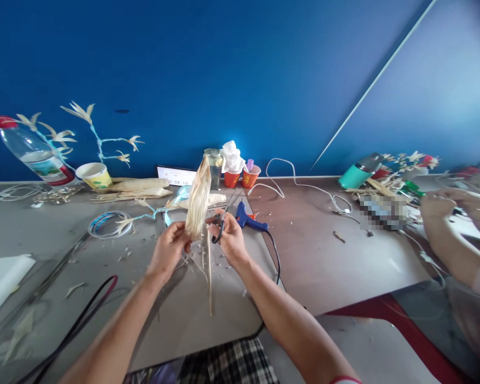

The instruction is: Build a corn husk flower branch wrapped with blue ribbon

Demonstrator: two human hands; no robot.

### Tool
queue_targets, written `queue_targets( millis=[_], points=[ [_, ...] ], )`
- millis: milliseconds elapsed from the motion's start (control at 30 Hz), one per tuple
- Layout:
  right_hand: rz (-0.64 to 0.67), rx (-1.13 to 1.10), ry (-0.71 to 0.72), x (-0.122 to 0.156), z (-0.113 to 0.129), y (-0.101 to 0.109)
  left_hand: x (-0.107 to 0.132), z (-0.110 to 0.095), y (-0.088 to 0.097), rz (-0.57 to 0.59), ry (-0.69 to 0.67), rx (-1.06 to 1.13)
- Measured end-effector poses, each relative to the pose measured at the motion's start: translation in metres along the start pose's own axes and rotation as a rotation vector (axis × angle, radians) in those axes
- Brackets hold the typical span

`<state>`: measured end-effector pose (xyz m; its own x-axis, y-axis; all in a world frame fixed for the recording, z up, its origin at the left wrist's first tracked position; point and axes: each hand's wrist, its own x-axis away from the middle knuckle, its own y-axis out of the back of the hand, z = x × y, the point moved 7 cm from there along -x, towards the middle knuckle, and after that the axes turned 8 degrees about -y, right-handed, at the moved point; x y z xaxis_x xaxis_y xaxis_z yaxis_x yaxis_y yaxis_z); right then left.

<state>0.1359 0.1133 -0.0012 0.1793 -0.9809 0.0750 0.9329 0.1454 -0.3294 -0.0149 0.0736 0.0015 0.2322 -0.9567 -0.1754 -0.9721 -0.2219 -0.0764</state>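
Pale, dry, papery husk (198, 205): up in the air over the grey bench (240, 309), near the middle, standing tall with its top leaning a bit right.
Left hand (168, 248): its grip is a pinch, thumb and fingers closed on the low end of the husk.
Right hand (234, 242): its grip is curled round the black-handled scissors (217, 236), just beside the husk. I can't tell how wide the blades are.
Arms: the left arm (130, 309) and right arm (292, 330) both reach forward and slant in, so the two hands are close together.
Cutting: from here it looks like the husk is being got ready to trim.
Next snip: I think it would need the left hand to hold the husk steady and flat, and the scissors to open and turn to its edge, away from the fingertips.
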Motion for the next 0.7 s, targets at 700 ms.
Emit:
queue_targets(
  millis=[700],
  points=[
    [0.193, 0.238, -0.019, 0.014, -0.003, -0.007, -0.004, 0.009, 0.015, -0.153, 0.126, 0.384]
  ],
)
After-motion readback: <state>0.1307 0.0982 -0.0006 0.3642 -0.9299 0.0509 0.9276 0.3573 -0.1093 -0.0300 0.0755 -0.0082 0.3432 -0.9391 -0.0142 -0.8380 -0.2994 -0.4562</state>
